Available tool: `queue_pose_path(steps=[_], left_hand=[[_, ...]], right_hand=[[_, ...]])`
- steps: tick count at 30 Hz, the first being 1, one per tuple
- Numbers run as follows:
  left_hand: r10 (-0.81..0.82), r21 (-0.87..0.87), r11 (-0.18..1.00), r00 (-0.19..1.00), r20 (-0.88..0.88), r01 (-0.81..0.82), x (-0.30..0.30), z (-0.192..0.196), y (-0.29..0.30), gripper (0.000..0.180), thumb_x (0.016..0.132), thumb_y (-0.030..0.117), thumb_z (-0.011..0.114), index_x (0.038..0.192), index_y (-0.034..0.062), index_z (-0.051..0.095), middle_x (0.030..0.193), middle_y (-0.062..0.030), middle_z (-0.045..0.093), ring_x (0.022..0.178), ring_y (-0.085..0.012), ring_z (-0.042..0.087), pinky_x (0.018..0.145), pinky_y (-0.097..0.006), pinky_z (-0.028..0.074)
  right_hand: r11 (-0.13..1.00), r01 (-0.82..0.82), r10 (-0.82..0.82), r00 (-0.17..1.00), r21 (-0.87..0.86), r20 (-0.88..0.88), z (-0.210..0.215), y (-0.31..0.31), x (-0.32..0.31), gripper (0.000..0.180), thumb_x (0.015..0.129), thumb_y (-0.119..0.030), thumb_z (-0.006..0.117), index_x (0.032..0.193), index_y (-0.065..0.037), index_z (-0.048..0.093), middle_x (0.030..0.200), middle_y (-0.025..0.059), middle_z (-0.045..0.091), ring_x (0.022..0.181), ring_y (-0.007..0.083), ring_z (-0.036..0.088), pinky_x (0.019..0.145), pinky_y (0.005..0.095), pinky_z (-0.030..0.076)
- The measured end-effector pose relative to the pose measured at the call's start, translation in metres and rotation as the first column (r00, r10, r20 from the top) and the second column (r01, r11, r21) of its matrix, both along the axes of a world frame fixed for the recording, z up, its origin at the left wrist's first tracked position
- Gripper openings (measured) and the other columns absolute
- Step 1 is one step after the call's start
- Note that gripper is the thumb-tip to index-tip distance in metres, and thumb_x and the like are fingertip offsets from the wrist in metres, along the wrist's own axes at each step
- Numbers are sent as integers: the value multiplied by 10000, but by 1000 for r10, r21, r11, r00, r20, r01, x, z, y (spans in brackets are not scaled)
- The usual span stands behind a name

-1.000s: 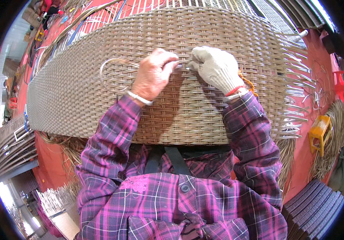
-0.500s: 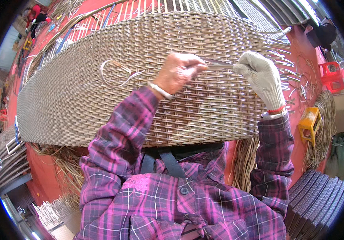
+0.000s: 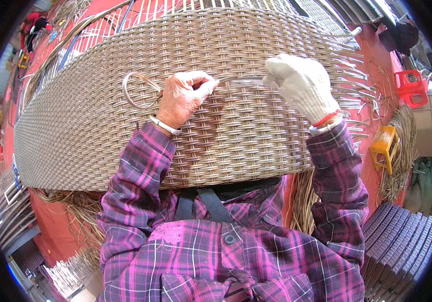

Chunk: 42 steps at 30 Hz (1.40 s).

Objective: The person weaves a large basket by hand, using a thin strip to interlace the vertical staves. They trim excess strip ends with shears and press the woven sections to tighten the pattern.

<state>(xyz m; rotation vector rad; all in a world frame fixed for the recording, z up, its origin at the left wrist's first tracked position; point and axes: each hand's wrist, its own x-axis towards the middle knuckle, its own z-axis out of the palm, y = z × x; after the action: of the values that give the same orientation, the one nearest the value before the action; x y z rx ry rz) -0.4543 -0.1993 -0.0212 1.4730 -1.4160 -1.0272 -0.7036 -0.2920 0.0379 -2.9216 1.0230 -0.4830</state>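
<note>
A large panel of woven tan wicker (image 3: pixel 125 146) lies in front of me, its weave filling the middle of the view. Over it, my bare left hand (image 3: pixel 182 98) pinches a thin flat weaving strand (image 3: pixel 241 80) between thumb and fingers. The strand runs across to my right hand (image 3: pixel 299 85), which wears a white knitted glove and is closed on the strand's other stretch. A pale strand loop (image 3: pixel 128 90) curls over the weave beside my left hand; whether it is the same strand, I cannot tell. Loose strand ends stick out along the panel's right edge.
To the right are a red plastic stool (image 3: pixel 411 89), a yellow stool (image 3: pixel 384 143) and a bundle of strands (image 3: pixel 402 146). Dark ribbed slats (image 3: pixel 402 246) are stacked at lower right. Cut strands litter the red floor (image 3: pixel 57 231). A person (image 3: pixel 36 24) appears at far upper left.
Both hands have moved left across the panel with the strand stretched between them. My left hand now sits close to the loop.
</note>
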Motion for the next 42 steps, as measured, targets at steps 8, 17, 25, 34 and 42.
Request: queue_pose_path(steps=[8,17,25,34,42], left_hand=[[66,-15,998,982,176,-64,-6,-5,3,131,923,122,726,855,10,719,708,69,606,652,-15,480,582,-212,389],[137,-78,990,945,298,-119,-12,0,-1,181,895,173,743,787,36,695,610,41,562,579,-33,457,537,-247,373],[99,-66,995,808,581,-74,-19,5,-15,255,843,274,700,707,69,633,587,-87,587,529,-226,578,536,-365,437],[-11,-12,999,682,731,30,-31,31,-26,228,829,247,687,712,62,621,639,-126,588,604,-319,591,551,-408,446],[17,-59,998,681,733,39,-41,7,-32,245,862,289,709,769,71,648,715,-126,647,688,-342,639,623,-435,483]], right_hand=[[983,158,-148,984,99,-100,12,4,-29,118,835,-202,647,745,-135,613,717,61,600,696,269,638,614,385,489],[946,146,-92,977,291,-192,-17,-16,8,155,851,-251,682,816,-107,636,791,84,656,774,305,662,679,428,502],[933,56,-47,998,356,-32,-44,-18,22,302,863,-392,717,833,-103,633,806,90,658,818,330,660,693,448,501],[919,14,-37,998,395,49,-44,-22,18,299,865,-418,710,859,-125,654,835,94,684,841,333,675,709,455,514],[928,14,-29,999,373,35,-48,-23,17,203,879,-349,691,907,-148,683,862,96,701,865,341,687,730,466,531]])
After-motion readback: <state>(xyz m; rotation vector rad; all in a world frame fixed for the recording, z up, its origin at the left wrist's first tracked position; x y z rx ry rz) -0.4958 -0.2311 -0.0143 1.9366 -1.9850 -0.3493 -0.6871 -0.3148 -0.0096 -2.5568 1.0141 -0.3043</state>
